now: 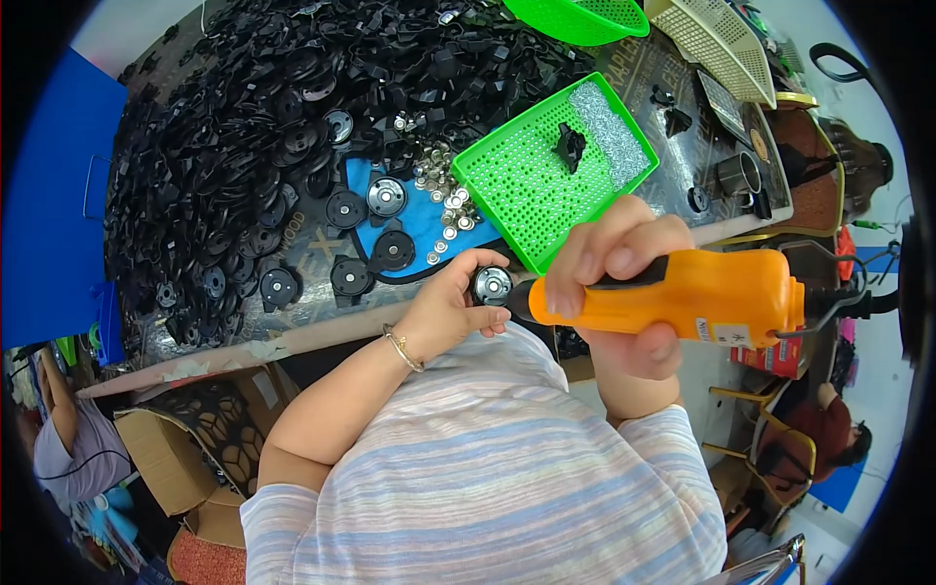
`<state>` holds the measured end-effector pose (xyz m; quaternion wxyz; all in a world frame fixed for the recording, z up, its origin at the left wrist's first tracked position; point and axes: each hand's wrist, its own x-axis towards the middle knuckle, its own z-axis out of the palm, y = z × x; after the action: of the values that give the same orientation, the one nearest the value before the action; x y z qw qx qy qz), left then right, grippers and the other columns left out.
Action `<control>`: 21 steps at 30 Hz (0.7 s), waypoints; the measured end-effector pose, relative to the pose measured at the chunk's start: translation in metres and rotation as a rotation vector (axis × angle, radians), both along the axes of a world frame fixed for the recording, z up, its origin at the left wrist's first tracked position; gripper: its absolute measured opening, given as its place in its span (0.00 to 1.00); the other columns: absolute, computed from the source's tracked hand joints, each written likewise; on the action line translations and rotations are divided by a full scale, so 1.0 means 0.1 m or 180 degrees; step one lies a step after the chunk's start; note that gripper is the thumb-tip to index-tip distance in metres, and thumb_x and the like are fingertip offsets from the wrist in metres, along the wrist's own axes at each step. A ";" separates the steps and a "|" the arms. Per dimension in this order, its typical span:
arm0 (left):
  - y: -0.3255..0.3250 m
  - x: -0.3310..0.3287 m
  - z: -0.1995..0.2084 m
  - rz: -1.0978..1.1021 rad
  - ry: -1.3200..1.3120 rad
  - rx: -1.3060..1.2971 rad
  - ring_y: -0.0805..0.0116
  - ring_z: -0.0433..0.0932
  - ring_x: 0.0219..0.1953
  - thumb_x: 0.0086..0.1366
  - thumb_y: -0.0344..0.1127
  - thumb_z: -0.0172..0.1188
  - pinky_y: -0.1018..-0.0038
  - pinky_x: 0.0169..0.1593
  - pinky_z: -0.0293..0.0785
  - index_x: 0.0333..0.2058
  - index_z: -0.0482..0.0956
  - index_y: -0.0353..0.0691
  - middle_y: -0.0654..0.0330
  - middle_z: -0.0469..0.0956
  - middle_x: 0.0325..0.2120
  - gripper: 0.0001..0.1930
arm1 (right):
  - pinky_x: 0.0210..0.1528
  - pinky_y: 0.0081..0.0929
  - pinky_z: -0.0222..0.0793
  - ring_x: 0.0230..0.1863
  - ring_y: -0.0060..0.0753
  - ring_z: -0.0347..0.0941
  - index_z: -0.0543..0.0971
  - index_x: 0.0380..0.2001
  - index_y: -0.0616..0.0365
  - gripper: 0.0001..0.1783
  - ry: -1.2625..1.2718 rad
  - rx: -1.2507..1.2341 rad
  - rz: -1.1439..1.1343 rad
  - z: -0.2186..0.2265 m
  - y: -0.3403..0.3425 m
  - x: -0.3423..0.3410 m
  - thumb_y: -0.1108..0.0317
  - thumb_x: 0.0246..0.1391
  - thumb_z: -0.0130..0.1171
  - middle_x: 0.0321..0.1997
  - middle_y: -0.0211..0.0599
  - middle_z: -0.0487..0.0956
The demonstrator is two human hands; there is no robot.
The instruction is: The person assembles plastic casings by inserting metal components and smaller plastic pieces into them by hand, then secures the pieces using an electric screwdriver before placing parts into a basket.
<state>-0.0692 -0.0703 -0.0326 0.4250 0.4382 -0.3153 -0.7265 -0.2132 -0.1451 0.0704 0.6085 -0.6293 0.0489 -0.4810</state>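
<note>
Pinched between the thumb and fingers of my left hand [441,314] is a round black plastic part [493,286] with a shiny metal disc in its face. My right hand [629,258] wraps around an orange electric screwdriver [726,292]. The screwdriver's dark nose points left and sits right beside the round part; whether its bit touches is hidden. Beyond my hands lies a blue cloth [478,237] bearing small round metal pieces [455,202] and several round black parts [394,251]. A green perforated basket [517,185] holds small silver bits [606,132] and one black knob-like piece [569,147].
A large heap of black plastic parts [244,136] covers the table's left and far side. A metal cup [738,175] stands at the right. An open cardboard box [161,458] is below the table edge at left. Other people sit to the left and right.
</note>
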 end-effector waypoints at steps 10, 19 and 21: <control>0.01 -0.03 -0.06 -0.0004 -0.0060 -0.0127 0.73 0.77 0.26 0.51 0.16 0.57 0.81 0.28 0.75 0.48 0.60 0.38 0.58 0.74 0.28 0.26 | 0.24 0.22 0.67 0.22 0.28 0.68 0.65 0.32 0.60 0.25 -0.0027 -0.0044 0.0392 -0.09 0.02 0.09 0.49 0.47 0.59 0.30 0.37 0.64; 0.04 0.00 0.00 0.0150 -0.0130 -0.0050 0.73 0.76 0.25 0.51 0.17 0.57 0.81 0.27 0.75 0.46 0.61 0.39 0.60 0.70 0.27 0.24 | 0.24 0.22 0.67 0.22 0.28 0.67 0.64 0.35 0.60 0.26 -0.0476 -0.0180 0.0178 0.05 -0.05 0.07 0.48 0.48 0.57 0.32 0.38 0.64; 0.14 -0.01 0.05 0.0248 -0.0134 -0.0094 0.73 0.75 0.30 0.50 0.16 0.57 0.80 0.29 0.74 0.47 0.61 0.41 0.60 0.70 0.32 0.25 | 0.23 0.22 0.66 0.22 0.28 0.65 0.64 0.36 0.60 0.26 -0.0742 -0.0064 0.0096 0.14 -0.07 0.03 0.49 0.48 0.56 0.32 0.38 0.63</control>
<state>-0.0704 -0.0567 -0.0279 0.4528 0.4590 -0.3175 -0.6953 -0.2101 -0.1521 0.0848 0.6108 -0.5759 -0.0366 -0.5421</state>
